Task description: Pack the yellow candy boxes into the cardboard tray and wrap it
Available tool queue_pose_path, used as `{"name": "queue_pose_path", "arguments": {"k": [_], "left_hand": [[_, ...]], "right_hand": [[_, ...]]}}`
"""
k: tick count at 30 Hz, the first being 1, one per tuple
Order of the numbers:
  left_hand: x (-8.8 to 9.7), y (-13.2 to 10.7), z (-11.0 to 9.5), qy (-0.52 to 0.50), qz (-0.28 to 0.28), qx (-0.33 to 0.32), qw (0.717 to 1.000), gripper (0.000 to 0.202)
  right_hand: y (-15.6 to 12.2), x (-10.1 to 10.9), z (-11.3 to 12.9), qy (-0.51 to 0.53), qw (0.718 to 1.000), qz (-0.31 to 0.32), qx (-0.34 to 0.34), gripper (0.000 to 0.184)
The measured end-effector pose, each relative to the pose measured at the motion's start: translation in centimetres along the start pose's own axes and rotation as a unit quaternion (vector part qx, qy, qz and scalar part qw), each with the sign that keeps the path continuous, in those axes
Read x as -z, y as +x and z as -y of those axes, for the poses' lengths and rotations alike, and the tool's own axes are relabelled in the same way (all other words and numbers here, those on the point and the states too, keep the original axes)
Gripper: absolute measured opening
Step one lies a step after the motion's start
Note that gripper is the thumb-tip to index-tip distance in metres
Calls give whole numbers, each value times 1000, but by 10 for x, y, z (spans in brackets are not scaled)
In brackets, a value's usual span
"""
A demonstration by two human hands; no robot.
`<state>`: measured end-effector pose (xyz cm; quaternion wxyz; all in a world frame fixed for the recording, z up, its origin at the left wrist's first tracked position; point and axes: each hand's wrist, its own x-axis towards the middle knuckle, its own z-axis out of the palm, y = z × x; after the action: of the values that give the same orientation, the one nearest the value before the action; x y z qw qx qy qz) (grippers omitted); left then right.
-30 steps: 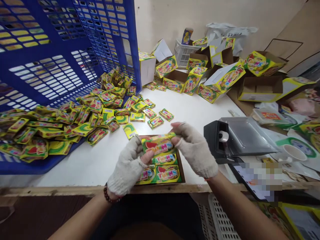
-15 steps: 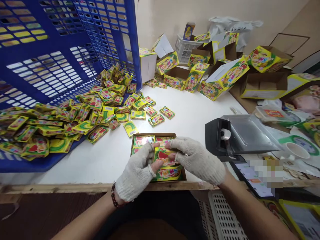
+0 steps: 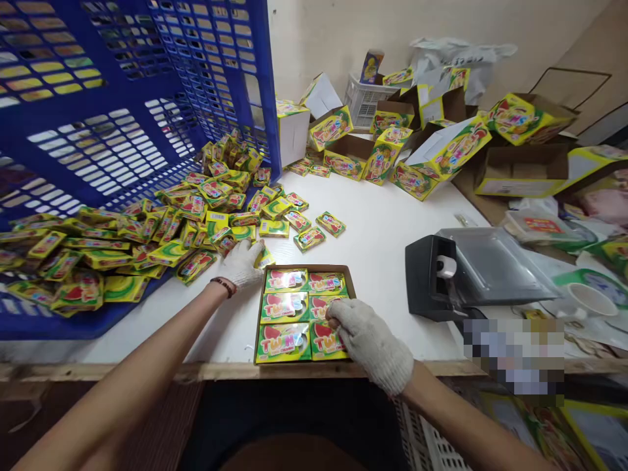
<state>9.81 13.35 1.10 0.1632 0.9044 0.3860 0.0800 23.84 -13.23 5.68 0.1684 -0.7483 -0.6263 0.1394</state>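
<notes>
A shallow brown cardboard tray (image 3: 258,320) lies at the table's near edge, filled with several yellow-green candy packs (image 3: 284,307) laid flat in two columns. My right hand (image 3: 366,340), in a white knit glove, rests on the packs at the tray's right side, fingers pressing down. My left hand (image 3: 242,263), also gloved, has reached left of the tray and lies on a loose pack (image 3: 265,259) at the edge of a large pile of packs (image 3: 161,232). Whether it grips the pack is hidden.
A tipped blue plastic crate (image 3: 122,131) spills the packs on the left. Open yellow cartons (image 3: 417,150) crowd the back. A black tape dispenser (image 3: 432,275) with a grey tray stands right. A phone lies near the right edge.
Both hands set the packs they held into the tray. My left hand then went out left to the loose pile, and my right hand stayed pressing on the tray's packs.
</notes>
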Motion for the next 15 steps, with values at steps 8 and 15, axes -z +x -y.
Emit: {"name": "queue_pose_path", "arguments": {"k": [8, 15], "left_hand": [[5, -6, 8, -89, -36, 61, 993, 44], [15, -35, 18, -324, -156, 166, 918, 40]], "right_hand": [[-9, 1, 11, -124, 992, 15, 17, 3], [-19, 13, 11, -160, 977, 133, 48, 8]]}}
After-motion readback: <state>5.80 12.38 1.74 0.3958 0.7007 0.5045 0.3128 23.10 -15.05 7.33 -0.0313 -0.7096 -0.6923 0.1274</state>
